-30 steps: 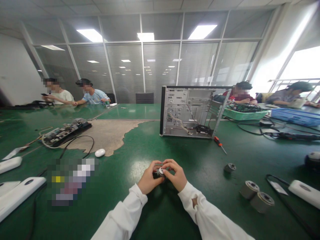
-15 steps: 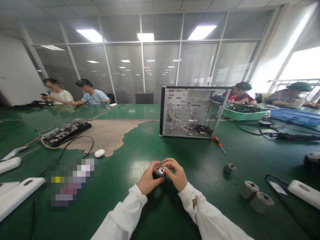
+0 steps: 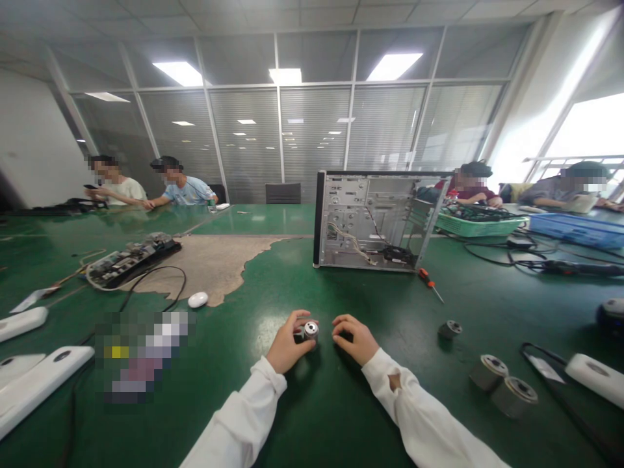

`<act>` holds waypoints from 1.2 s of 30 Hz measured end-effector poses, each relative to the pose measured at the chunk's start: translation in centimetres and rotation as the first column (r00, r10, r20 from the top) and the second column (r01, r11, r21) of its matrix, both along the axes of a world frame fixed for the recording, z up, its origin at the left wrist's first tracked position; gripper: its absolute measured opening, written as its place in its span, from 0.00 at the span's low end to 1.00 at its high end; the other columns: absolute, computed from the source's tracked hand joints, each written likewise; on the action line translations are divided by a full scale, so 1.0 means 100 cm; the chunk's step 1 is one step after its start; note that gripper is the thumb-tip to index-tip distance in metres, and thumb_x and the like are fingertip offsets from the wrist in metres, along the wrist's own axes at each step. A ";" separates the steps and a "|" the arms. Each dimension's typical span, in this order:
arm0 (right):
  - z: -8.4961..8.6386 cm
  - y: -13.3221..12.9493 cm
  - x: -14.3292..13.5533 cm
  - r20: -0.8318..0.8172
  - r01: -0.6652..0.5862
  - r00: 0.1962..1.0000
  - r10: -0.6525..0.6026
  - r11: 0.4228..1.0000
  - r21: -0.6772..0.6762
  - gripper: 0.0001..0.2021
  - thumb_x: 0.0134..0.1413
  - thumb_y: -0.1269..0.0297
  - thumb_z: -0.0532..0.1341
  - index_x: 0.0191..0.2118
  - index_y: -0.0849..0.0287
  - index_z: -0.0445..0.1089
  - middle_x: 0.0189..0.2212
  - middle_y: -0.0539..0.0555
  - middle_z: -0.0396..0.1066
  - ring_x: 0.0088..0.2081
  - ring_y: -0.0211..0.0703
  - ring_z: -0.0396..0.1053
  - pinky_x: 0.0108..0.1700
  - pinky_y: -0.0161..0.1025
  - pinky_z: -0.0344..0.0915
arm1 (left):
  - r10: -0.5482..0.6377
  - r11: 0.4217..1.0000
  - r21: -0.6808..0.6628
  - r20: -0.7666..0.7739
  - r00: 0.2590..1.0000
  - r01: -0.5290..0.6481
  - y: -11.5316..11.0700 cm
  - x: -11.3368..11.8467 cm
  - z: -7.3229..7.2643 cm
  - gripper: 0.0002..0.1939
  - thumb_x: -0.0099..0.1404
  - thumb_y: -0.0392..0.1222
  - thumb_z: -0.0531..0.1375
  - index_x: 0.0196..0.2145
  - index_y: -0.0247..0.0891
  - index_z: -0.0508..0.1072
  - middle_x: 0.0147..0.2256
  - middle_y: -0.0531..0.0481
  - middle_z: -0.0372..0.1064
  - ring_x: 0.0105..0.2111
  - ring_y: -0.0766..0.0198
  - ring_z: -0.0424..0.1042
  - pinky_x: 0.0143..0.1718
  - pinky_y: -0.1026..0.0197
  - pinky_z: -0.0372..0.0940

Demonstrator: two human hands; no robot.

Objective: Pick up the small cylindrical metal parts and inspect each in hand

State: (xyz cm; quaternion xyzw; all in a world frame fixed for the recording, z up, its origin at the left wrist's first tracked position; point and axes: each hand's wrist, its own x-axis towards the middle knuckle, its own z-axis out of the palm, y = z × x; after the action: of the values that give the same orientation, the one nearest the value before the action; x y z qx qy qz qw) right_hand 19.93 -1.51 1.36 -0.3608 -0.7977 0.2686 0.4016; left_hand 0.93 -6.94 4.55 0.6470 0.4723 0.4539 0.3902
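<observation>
A small silver metal cylinder [image 3: 311, 330] with dark holes in its top face stands upright in front of me. My left hand [image 3: 287, 344] holds it from the left, with the thumb at its near side and the fingers curved behind it. To the right of the cylinder and apart from it is my right hand [image 3: 358, 339]. Its fingers are bent, a gap shows between thumb and index finger, and I see nothing held there. Farther right stand a similar small cylinder [image 3: 449, 329] and two larger metal cylinders [image 3: 489, 372] side by side.
An opened computer case [image 3: 370, 221] stands ahead, with an orange-handled screwdriver [image 3: 429, 284] beside it. A circuit assembly [image 3: 131, 260] and a white oval object [image 3: 197, 299] lie left. White power strips [image 3: 43, 387] are at the left edge. Several people sit across the green table, near a green basket [image 3: 480, 224].
My right hand has come off the small metal cylinder and moved to the right. My left hand keeps its hold, and the cylinder has shifted slightly left.
</observation>
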 end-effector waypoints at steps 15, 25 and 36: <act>-0.001 0.012 0.021 0.086 -0.136 0.986 0.143 0.988 -0.076 0.13 0.32 0.78 0.55 0.26 0.56 0.70 0.35 0.52 0.67 0.37 0.41 0.65 0.38 0.38 0.60 | -0.001 1.000 -0.004 -0.012 1.000 0.001 0.004 -0.002 -0.006 0.27 0.48 0.31 0.59 0.46 0.38 0.56 0.42 0.45 0.66 0.42 0.61 0.65 0.44 0.56 0.57; -0.006 0.017 0.023 0.255 -0.006 0.967 0.001 1.000 0.020 0.17 0.29 0.81 0.49 0.27 0.57 0.66 0.33 0.53 0.65 0.37 0.42 0.62 0.39 0.39 0.58 | -0.026 0.999 0.024 -0.055 0.998 0.028 0.007 -0.004 -0.016 0.34 0.42 0.23 0.54 0.48 0.39 0.54 0.41 0.48 0.63 0.43 0.62 0.63 0.46 0.57 0.55; -0.008 0.016 0.023 0.329 -0.012 0.944 -0.012 0.997 0.070 0.17 0.30 0.81 0.49 0.30 0.58 0.65 0.34 0.54 0.64 0.38 0.42 0.60 0.42 0.39 0.57 | 0.123 0.990 -0.079 0.085 0.989 -0.117 0.017 -0.007 -0.028 0.28 0.41 0.20 0.47 0.41 0.37 0.60 0.33 0.50 0.65 0.35 0.66 0.66 0.37 0.62 0.60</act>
State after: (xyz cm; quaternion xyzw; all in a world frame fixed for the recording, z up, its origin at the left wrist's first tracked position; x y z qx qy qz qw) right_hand 22.19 0.11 0.52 -0.3861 -0.8627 0.1760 0.2752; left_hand 0.21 -5.25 1.76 0.5816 0.5088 0.4875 0.4065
